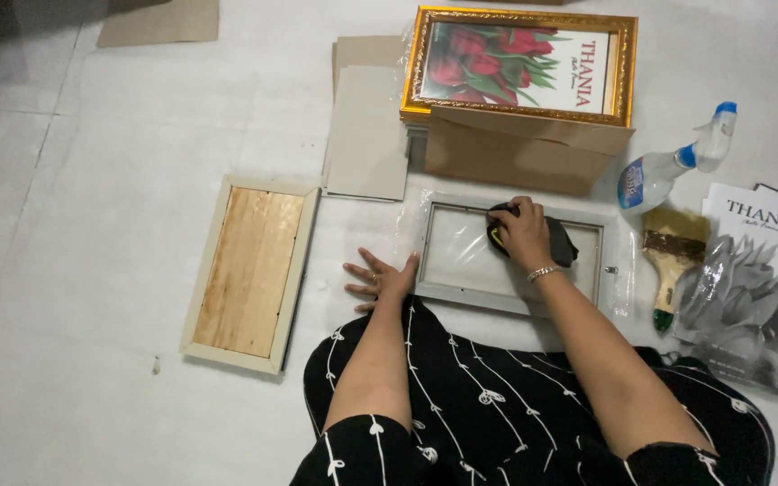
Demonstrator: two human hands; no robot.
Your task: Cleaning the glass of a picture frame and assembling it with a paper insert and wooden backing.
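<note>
A: Head view, person seated on a pale tiled floor (92, 378). Right hand (522, 232) — what is its grip doing?

B: Fingers curled down over a dark cloth (558, 241), pressing it on the glass of a grey picture frame (443, 290) that lies flat on the floor just ahead of the knees. The cloth sits near the frame's upper edge, right of its middle. A bracelet shows at the wrist.

A: Left hand (384, 279)?

B: Fingers spread, palm flat on the floor, holding nothing. It touches the frame's left edge, at 9 o'clock from the cloth.

A: Surroundings, by clock face from the grey frame?

B: At 9 o'clock, well apart — a second frame (249, 272) lying face down, its pale wooden back showing. At 11 o'clock, flat grey boards (366, 135) in a loose stack. At 12 o'clock, a gold frame (522, 65) holding a picture of red tulips, resting on top of a brown cardboard box (515, 148); clear wrap hangs at its left edge. At 2 o'clock, a spray bottle (668, 166) with a blue collar, tipped on its side. At 3 o'clock, a wide paintbrush (670, 256) with a wooden handle, bristles pointing away from the person. Just past the brush, printed sheets (754, 288) showing grey flowers, overlapping.

A: Clothing?

B: Black fabric with thin white lines covers the lap.
</note>
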